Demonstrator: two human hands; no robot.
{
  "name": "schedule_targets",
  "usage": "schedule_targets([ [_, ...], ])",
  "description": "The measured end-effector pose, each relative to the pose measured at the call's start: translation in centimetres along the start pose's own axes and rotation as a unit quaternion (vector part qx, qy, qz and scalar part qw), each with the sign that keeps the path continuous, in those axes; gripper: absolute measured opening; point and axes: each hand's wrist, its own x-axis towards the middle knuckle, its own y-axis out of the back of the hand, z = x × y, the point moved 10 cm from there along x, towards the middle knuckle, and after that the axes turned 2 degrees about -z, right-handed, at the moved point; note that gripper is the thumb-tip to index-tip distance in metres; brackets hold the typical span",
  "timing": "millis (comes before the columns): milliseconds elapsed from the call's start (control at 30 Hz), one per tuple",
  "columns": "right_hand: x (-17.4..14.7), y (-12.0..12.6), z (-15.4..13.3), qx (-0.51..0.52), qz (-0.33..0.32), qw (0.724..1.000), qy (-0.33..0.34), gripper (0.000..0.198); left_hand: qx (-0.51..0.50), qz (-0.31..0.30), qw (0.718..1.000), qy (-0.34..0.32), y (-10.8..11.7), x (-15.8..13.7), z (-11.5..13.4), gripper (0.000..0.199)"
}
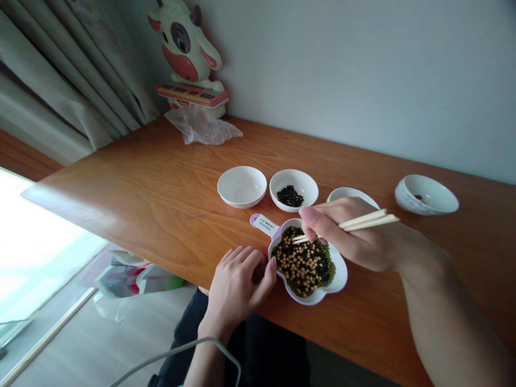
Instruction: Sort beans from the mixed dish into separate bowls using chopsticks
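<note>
Small dried beans in yellow, black and green (306, 269) sit mixed in a white petal-shaped dish with lilac rim (341, 275), near the brown wooden table's (169, 215) front edge. Left to right: your left hand (241, 282), fingers curled, thumb apparently touching dish rim, can't tell if gripping. Beyond it, a round white bowl (242, 188), then another white bowl with black beans (290, 196). Pale wooden chopsticks (363, 219), tips among beans, pinched by your right hand's (363, 247) closed fingers. Beans likely light, hard, slippery; best hold, each across its middle.
</note>
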Motion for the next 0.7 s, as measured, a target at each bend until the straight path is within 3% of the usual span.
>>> schedule_targets([
  [700,0.43,0.33,0.79,0.026,0.021,0.999,-0.013,0.071,-0.012,-0.003,1.0,0.018,-0.05,0.21,-0.35,0.031],
])
